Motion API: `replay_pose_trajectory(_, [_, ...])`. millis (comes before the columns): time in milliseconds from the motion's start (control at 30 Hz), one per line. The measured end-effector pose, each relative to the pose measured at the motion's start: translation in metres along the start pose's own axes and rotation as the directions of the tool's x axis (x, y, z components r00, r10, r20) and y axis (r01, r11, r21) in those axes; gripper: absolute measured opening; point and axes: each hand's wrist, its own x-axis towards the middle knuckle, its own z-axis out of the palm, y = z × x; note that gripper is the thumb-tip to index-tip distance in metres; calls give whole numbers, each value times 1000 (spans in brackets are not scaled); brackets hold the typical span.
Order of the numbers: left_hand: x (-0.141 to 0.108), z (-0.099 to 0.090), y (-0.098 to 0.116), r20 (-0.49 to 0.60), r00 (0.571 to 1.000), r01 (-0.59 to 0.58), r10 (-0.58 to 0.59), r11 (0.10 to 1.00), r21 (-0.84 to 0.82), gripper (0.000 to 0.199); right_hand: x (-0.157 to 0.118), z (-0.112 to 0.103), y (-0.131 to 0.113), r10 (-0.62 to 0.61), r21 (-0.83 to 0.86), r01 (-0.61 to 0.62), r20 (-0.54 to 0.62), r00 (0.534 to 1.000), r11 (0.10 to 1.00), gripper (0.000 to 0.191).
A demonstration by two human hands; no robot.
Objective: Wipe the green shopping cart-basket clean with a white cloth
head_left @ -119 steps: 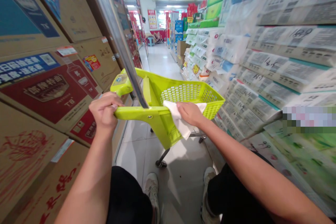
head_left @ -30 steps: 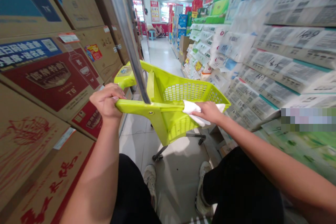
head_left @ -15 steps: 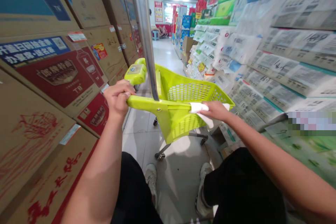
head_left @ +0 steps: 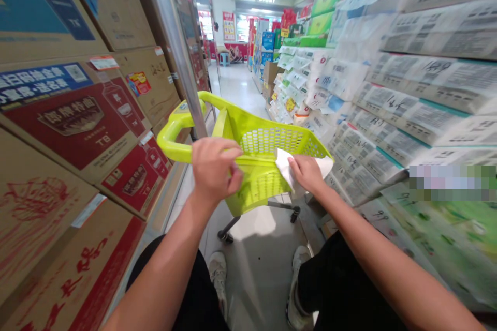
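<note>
A lime-green shopping cart [head_left: 252, 186] with a perforated basket stands in front of me on a wheeled metal frame. Its looped handle [head_left: 174, 152] sticks out to the left, and a metal pole [head_left: 182, 46] rises beside it. My left hand [head_left: 213, 168] is over the cart's near bar, fingers loosely curled with a gap between thumb and forefinger; nothing shows in it. At the basket's near right rim, my right hand [head_left: 308, 171] pinches a crumpled white cloth [head_left: 285, 165], which lies against the rim. Part of the cloth is hidden behind the fingers.
Stacked cardboard cartons [head_left: 73, 124] line the left side closely. Shelves of packaged tissue paper [head_left: 419, 98] rise on the right, with green packs [head_left: 458, 232] lower down. Ahead, the tiled aisle [head_left: 243, 80] runs toward a blue stool [head_left: 224, 58].
My left hand has come off the left handle end and moved right across the near bar. The cloth has been bunched and spread differently under my right hand. The view has shifted slightly right.
</note>
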Motion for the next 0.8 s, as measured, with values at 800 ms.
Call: replay_pose_trajectory(800, [-5,61,53,904,258,587,-340,-688,-426,47,30,-29,-82,115,959,-201,181,977,198,78])
